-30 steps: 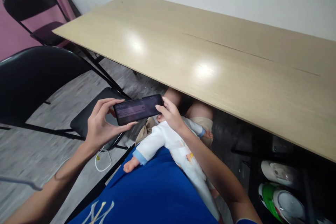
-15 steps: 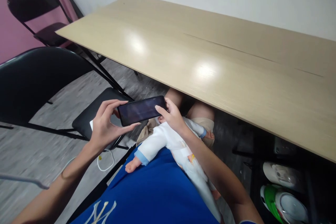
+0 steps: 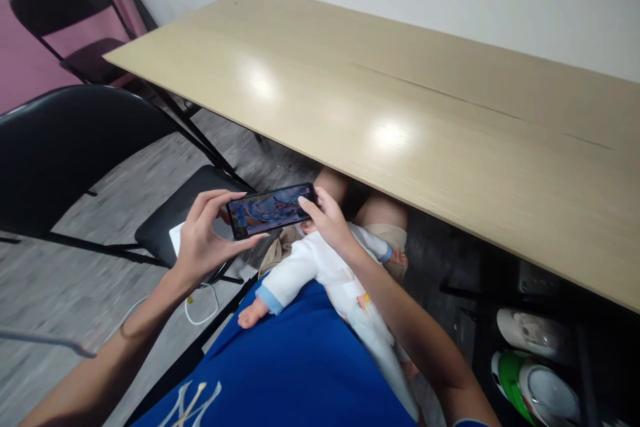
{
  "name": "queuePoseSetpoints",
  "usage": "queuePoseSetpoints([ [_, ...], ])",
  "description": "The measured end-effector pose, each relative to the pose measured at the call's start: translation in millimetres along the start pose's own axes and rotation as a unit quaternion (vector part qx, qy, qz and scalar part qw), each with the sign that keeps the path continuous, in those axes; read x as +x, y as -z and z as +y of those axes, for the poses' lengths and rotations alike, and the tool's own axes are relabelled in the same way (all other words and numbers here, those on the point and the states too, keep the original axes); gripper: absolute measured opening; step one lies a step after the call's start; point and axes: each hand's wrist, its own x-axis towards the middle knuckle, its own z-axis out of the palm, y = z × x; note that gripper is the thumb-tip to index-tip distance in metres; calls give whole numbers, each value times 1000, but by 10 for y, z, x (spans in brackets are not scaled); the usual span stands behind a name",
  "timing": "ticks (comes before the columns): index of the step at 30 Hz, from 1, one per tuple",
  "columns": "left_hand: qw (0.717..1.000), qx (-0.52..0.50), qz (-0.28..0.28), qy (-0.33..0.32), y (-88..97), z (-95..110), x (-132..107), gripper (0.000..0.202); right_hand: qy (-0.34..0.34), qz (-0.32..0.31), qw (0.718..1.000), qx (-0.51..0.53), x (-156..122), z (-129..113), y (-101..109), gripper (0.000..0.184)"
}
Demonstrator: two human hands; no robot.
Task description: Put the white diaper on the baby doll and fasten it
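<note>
In the head view, a slim black phone (image 3: pixel 270 212) is held sideways above the lap, its left end pinched by the left hand (image 3: pixel 203 230), its right end clasped by the right hand (image 3: pixel 327 217), with the thumb over the screen. Beneath, a doll (image 3: pixel 330 260) in soft white cloth with blue cuffs is partly covered by the right forearm. The far side is filled by a glossy, pale table (image 3: pixel 450 173); at left, a smooth black folding chair (image 3: pixel 165 203) is seen.
</note>
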Motion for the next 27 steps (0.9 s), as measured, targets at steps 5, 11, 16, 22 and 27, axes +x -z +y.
queuePoseSetpoints([
  [5, 1000, -7, 3, -1, -17, 9, -9, 76, 11, 7, 1000, -7, 0, 15, -1, 46],
  [11, 1000, -4, 3, 6, -25, 15, -19, 75, 12, 15, 1000, 10, 13, 25, -17, 43],
  [16, 1000, -1, 7, -3, -33, -10, -42, 76, 9, 14, 1000, 14, 19, 25, -19, 43],
  [22, 1000, -6, 9, -9, -26, 0, -45, 76, 2, 34, 999, -9, 17, 4, 3, 52],
  [27, 1000, -4, 7, -22, -17, 30, -28, 75, 14, 61, 998, -9, 19, -66, 13, 61],
])
